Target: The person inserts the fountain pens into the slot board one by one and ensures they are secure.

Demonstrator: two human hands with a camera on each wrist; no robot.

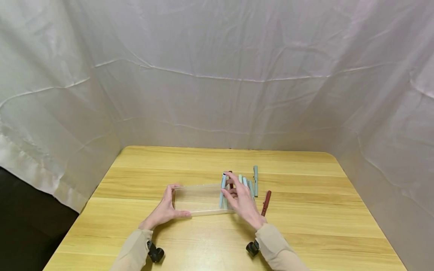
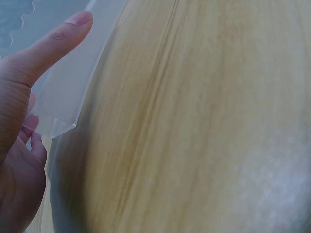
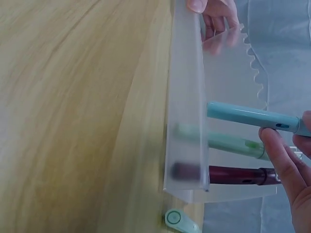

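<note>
A clear frosted plastic pen holder (image 1: 203,213) with a scalloped edge lies on the table. My left hand (image 1: 165,210) grips its left end, thumb along the front wall and fingers round the far side. Between thumb and fingers my right hand (image 1: 242,198) pinches a light blue pen (image 3: 252,117), tilted over the holder's right part. In the right wrist view, the pen's free end overlaps the top of the holder's front wall. A pale green pen (image 3: 233,144) and a dark red pen (image 3: 238,175) lie side by side in the holder, their ends blurred behind the frosted wall.
Right of the holder, several pale green and blue pens (image 1: 245,181) lie partly behind my right hand. A grey-green pen (image 1: 255,180) lies farther back, and a red pen (image 1: 266,202) is near my right wrist. Pale curtains (image 1: 217,105) surround the wooden table (image 1: 322,226).
</note>
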